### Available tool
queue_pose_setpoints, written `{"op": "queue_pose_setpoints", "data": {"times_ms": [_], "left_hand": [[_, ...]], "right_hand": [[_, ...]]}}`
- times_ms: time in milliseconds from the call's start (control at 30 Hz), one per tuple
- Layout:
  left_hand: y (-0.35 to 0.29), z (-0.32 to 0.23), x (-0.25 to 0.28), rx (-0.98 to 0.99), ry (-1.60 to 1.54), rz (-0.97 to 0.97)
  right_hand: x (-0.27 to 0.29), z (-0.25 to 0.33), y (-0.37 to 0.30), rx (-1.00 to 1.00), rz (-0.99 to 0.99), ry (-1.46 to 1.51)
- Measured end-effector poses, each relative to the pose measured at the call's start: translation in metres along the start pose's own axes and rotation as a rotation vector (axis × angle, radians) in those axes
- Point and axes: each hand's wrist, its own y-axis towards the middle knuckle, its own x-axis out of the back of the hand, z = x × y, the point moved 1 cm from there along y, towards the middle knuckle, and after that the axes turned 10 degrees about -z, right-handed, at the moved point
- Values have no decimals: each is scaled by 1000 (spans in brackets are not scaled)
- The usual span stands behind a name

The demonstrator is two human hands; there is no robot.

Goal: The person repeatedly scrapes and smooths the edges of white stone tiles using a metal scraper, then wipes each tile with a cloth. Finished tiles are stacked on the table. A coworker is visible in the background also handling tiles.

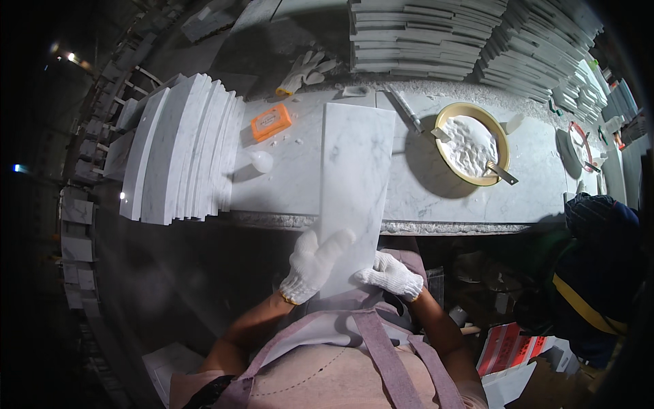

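Note:
A long white marble tile point(356, 163) with grey veins reaches from my lap over the table's front edge, its far end on the table. My left hand point(313, 262), in a white knitted glove, grips the tile's left edge, with part of the hand lying over its top face. On the opposite edge, nearer my body, my gloved right hand point(393, 275) is closed with the thumb on top. The fingers under the tile are hidden.
The table point(272, 201) bears a tile stack point(184, 150) at left, an orange box point(271, 123), a squeeze bulb point(261, 161), spare gloves point(306, 72) and a yellow-rimmed bowl point(503, 146) of white paste. More stacked tiles point(422, 37) stand behind. A person point(599, 266) works at right.

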Motion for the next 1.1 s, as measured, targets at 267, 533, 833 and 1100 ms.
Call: {"op": "queue_pose_setpoints", "data": {"times_ms": [267, 533, 833, 1100], "left_hand": [[9, -9, 15, 179, -137, -14], [43, -31, 71, -32, -458, -84], [5, -28, 143, -352, -791, -408], [-10, -27, 194, -914, 127, -1000]], "right_hand": [[-21, 26, -2, 76, 53, 126], [-70, 117, 23, 212, 108, 90], [-162, 167, 88, 297, 126, -98], [-249, 179, 167, 351, 75, -125]]}}
